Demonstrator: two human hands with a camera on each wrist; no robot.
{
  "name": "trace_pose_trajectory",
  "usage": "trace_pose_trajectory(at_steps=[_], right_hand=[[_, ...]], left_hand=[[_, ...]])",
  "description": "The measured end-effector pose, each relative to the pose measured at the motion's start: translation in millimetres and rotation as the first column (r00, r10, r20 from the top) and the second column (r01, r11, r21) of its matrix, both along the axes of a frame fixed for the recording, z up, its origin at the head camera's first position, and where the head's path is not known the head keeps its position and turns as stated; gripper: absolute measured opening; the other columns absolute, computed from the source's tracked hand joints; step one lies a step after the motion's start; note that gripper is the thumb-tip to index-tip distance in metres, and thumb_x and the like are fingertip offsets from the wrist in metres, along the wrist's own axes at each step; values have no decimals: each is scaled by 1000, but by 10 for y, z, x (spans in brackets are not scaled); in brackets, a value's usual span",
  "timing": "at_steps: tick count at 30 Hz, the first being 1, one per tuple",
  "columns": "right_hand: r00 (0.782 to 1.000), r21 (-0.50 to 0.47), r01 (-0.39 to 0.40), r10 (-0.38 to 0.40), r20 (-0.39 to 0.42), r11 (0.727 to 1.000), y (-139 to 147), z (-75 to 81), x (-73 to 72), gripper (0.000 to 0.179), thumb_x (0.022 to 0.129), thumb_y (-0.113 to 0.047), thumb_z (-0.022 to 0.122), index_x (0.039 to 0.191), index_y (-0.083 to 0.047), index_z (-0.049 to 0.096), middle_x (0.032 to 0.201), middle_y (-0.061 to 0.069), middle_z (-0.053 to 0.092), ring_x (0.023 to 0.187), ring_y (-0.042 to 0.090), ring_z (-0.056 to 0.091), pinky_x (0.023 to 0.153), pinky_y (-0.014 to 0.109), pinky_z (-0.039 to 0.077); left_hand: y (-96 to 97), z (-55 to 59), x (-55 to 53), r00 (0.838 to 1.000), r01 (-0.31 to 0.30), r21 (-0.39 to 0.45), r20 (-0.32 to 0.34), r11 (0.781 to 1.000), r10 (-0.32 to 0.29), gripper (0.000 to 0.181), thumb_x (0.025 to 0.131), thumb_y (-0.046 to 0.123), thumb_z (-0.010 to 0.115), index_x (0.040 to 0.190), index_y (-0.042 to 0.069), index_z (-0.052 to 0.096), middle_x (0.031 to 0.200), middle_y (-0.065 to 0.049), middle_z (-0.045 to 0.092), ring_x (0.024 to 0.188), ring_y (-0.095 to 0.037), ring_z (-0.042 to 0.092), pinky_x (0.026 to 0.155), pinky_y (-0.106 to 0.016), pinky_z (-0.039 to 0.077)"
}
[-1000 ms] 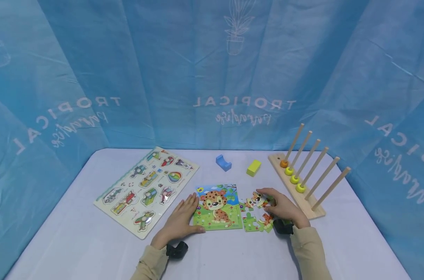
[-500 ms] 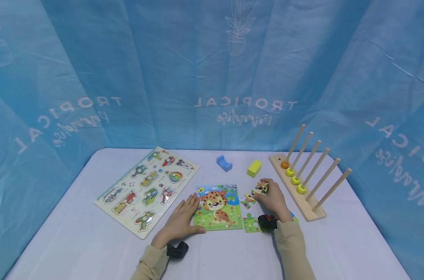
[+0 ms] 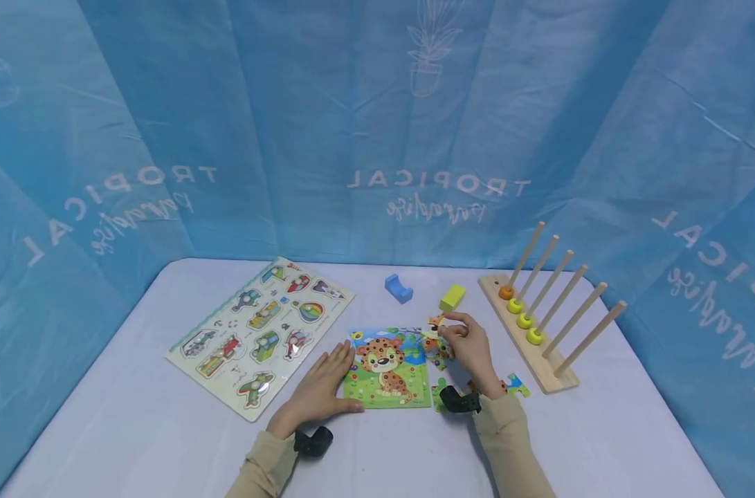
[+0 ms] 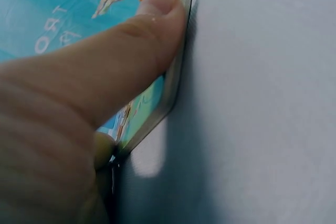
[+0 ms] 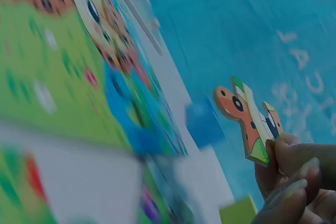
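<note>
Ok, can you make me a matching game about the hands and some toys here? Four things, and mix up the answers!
Things:
1. left hand
2. right hand
3. notched block
4. peg rack

Answers:
A. pinches a puzzle piece
B. has one orange bead and three yellow beads
C. touches the leopard picture
D. is blue

Right pairs: 1-C, 2-A, 3-D, 4-B
</note>
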State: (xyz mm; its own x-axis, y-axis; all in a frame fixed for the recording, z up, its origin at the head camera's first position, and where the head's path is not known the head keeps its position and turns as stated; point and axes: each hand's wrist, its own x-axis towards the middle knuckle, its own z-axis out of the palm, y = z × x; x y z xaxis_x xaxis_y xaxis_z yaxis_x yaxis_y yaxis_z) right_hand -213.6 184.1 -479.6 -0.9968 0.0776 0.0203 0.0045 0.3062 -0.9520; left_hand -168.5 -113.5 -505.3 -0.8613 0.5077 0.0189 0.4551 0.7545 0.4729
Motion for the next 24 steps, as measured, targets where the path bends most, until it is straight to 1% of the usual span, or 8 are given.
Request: trace_pose_trajectory(at_steps=[2,5,7,10,14,18,21,24], right_hand=[[998,-29,-68,68,8,997,-146,2,31,29,90,-16,61,118,-10,57,80,13,66,47,16,45,43,27,40],[990,-20,-142,142,21,990,-351,-17,73,24,88,-16,63,111,-10,60,76,10,66,47,16,45,43,28,41],[984,0,-176,176,18,984,-458,-44,101,23,87,-14,64,109,-8,60,75,10,66,45,15,44,41,28,39],[980,86,-196,198,-11,977,-569,-117,135,20,87,-15,65,105,-9,62,74,6,66,48,14,48,43,28,41],[977,254,-162,192,-97,953,-652,-227,156,15,86,-18,66,100,-12,65,75,0,65,56,11,54,44,26,40],[975,358,-102,164,-147,928,-704,-270,162,13,86,-23,67,96,-15,66,73,-5,62,54,6,49,43,23,35],[970,435,-76,168,-175,897,-735,-273,171,11,84,-25,68,91,-17,66,69,-9,57,49,5,43,43,21,33],[960,512,-52,185,-212,857,-756,-283,170,10,83,-27,70,88,-20,67,63,-12,50,45,5,36,42,20,28]], left_hand=[[-6,-1,-2,1000,-3,-1,-4,1000,3,103,74,59,65,146,1,19,153,-14,11,141,-28,11,115,-46,9],[-7,4,-3,1000,-5,7,-1,1000,5,103,74,59,65,145,0,20,153,-15,11,141,-29,11,114,-47,9],[-6,14,1,1000,-3,8,2,1000,3,102,74,57,66,145,0,20,153,-15,12,141,-29,11,114,-47,9],[-1,24,7,1000,1,10,5,1000,-1,101,75,56,66,145,-1,20,153,-16,12,141,-30,11,114,-47,9],[1,21,13,1000,5,8,-2,1000,-5,100,75,55,66,145,-1,20,153,-16,12,141,-30,11,114,-47,9],[-9,18,16,1000,3,10,-10,1000,-3,101,75,55,66,145,-1,20,153,-16,11,141,-30,11,114,-47,9],[-9,21,18,1000,0,12,-13,1000,0,101,75,55,66,145,0,20,153,-15,11,141,-30,12,114,-46,9],[-5,22,19,1000,1,20,-15,1000,0,101,75,55,67,145,-1,20,153,-16,12,141,-30,13,114,-47,10]])
